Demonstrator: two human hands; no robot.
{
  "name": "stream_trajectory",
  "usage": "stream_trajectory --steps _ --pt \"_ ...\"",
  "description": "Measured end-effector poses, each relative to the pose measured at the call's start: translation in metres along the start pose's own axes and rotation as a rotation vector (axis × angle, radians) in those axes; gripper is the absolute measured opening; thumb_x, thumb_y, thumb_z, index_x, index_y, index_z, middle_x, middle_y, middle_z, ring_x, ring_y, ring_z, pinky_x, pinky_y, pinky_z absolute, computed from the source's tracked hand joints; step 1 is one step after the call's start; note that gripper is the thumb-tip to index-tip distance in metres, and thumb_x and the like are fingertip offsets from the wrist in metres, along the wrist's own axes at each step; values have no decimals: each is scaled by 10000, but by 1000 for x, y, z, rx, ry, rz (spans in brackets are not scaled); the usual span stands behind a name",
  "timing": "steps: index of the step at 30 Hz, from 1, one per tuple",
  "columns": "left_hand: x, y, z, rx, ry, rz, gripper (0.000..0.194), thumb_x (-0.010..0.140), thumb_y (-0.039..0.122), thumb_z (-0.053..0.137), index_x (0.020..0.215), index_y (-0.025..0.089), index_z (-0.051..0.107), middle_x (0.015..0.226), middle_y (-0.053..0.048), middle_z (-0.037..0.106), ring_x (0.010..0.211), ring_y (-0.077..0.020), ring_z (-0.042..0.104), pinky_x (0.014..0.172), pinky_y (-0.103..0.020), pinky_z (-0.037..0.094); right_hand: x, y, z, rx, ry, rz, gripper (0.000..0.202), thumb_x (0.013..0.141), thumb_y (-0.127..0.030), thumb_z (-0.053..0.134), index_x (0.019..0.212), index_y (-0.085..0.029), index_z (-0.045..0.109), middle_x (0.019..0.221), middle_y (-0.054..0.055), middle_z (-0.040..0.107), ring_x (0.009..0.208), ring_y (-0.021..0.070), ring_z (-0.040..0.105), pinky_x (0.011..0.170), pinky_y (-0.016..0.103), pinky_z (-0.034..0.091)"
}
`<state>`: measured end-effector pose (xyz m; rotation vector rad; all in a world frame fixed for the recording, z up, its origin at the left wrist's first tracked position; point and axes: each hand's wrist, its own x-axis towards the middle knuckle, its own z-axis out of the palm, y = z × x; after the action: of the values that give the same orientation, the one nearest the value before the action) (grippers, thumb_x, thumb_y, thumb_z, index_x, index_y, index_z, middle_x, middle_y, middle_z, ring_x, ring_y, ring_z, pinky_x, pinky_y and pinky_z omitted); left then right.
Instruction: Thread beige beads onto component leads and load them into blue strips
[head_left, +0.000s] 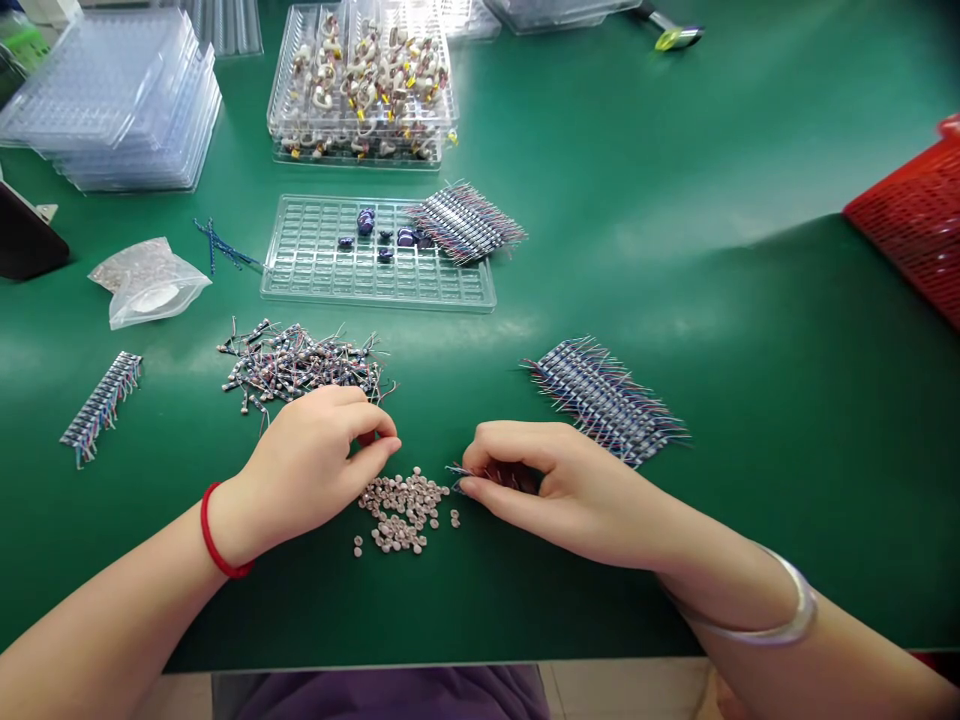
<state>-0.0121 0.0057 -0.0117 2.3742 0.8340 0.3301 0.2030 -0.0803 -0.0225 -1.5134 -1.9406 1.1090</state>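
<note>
My left hand [322, 455] is closed in a pinch, thumb against forefinger, just above the pile of small round beige discs [397, 520]. Whatever its fingertips hold, if anything, is too small to make out. To the right of the discs, my right hand [540, 480] pinches a small wired part [456, 476]. Thin wire ends stick out past its thumb and forefinger; the rest is hidden in the hand. A loose heap of small wired parts [300, 365] lies just beyond my left hand. Beyond my right hand is a neat row of wired strips [607, 400].
A clear compartment tray [315, 270] holds dark round pieces and another wired bundle [469, 222]. Behind stand a filled tray [367, 80] and stacked clear trays [112, 110]. A plastic bag [150, 285] and short wired row [103, 405] lie left, a red basket [915, 210] right.
</note>
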Motion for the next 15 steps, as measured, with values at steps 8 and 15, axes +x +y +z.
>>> stream_trajectory --steps 8,15 --pt "1 1 0 0 18 7 116 850 160 605 760 171 676 703 -1 618 707 -139 571 667 -247 429 0 -1 1 -2 -28 -26 156 838 -173 522 683 -184 538 615 -11 526 526 97 467 503 208 379" --pt "0 -1 0 5 15 3 119 853 170 597 764 180 675 718 -4 626 726 -145 579 683 -254 439 0 0 0 38 -48 -6 151 841 -171 527 690 -183 532 628 -10 528 530 94 462 504 208 381"
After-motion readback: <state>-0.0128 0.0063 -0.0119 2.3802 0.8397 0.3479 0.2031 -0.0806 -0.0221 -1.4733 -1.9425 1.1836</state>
